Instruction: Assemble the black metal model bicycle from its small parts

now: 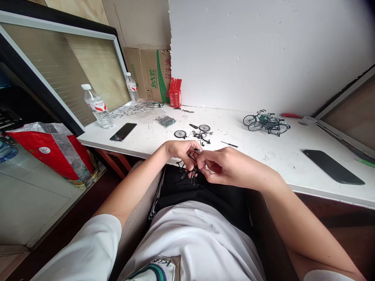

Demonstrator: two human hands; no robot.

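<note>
A black model bicycle frame (pixel 191 170) is held over my lap, just off the table's front edge. My left hand (pixel 184 153) is closed around its upper side. From the right, my right hand (pixel 215 164) pinches the same frame with thumb and fingers; any smaller part between those fingertips is hidden. Just beyond my hands lie a loose spoked wheel (pixel 180 134), a second wheel (pixel 204 128) and a cluster of small black bicycle parts (pixel 201 135). A thin screwdriver (pixel 229 144) lies to their right.
Assembled model bicycles (pixel 265 122) stand at the back right of the white table (pixel 249 146). A black phone (pixel 333 167) lies right, another phone (pixel 123 132) left. Water bottles (pixel 99 107), a parts bag (pixel 166 121), part sprues (pixel 140 107) and a red box (pixel 175 93) are at the left.
</note>
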